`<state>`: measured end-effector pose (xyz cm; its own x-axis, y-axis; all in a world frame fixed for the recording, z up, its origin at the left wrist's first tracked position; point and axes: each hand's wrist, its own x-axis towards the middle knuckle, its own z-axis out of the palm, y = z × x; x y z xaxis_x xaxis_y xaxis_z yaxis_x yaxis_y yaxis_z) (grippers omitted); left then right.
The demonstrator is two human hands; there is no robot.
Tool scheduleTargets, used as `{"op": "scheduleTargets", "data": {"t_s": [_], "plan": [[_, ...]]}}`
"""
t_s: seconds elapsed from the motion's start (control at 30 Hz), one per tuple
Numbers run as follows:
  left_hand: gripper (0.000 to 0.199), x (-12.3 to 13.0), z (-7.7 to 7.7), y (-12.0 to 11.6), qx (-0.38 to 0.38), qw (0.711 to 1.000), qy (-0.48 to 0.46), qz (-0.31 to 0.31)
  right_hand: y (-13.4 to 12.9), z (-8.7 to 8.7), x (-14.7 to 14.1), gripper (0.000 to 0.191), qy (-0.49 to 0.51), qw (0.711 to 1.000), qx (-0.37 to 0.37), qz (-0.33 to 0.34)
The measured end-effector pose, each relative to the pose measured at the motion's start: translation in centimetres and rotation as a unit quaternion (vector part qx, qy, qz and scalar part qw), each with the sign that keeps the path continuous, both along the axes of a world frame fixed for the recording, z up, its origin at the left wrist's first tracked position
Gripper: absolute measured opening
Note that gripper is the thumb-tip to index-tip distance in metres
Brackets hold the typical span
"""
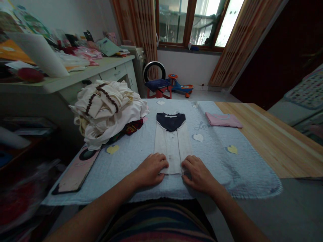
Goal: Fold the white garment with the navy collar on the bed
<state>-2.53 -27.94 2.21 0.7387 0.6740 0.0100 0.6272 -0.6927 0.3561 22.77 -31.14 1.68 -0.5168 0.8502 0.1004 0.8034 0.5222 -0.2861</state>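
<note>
White garment with navy collar (173, 144) on blue quilted mat (222, 168): my left hand (151, 170) and right hand (199, 174) rest flat on its hem, just apart, not clamped.

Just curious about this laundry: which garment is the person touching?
The navy-and-white garment, laid flat, with the left hand and right hand on its lower edge. The folded pink one and the white pile lie untouched.

Domestic room, private home: brown patterned curtains (133, 27) at a window, child's ride-on toy (180, 85), small red-legged chair (161, 90), white drawer unit (113, 72) piled with papers.
</note>
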Motion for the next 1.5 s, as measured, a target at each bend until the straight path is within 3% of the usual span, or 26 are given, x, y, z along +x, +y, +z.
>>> {"op": "scheduleTargets", "data": {"t_s": [0.23,0.4,0.5,0.67,0.8,0.97,1.13,1.3,1.5], "plan": [[0.025,1.4,0.8,-1.4,0.038,0.993,0.107,0.012,0.0,-0.1,-1.2,0.013,-0.042,0.998,0.023,-0.035],[0.026,1.8,0.5,-1.4,0.061,0.991,0.114,0.019,-0.1,-0.3,-2.0,0.029,-0.045,0.996,0.028,-0.068],[0.019,1.8,0.3,-0.9,0.057,0.992,0.105,0.030,-0.1,-0.6,-2.4,0.029,-0.052,0.994,0.040,-0.083],[0.018,0.9,-0.1,0.5,0.012,0.998,0.019,0.065,-0.1,-0.7,-2.5,0.013,-0.045,0.994,0.045,-0.091],[0.022,0.0,-0.2,1.6,-0.053,0.988,-0.118,0.090,-0.4,-0.9,-2.1,0.019,-0.007,0.994,0.046,-0.100],[0.019,-0.3,0.2,2.5,-0.167,0.946,-0.245,0.128,-0.5,-2.0,-0.3,0.042,0.067,0.989,0.068,-0.114],[0.016,-0.2,-0.2,3.2,-0.246,0.890,-0.330,0.194,1.1,-2.4,2.0,0.025,0.234,0.969,0.000,-0.082],[0.025,-0.2,-0.6,4.7,-0.302,0.835,-0.405,0.217,4.5,-0.7,2.6,0.017,0.302,0.934,-0.156,-0.114],[0.035,0.4,-0.7,8.2,-0.350,0.777,-0.462,0.246,10.0,0.1,2.2,0.015,0.314,0.927,-0.149,-0.142]]}}
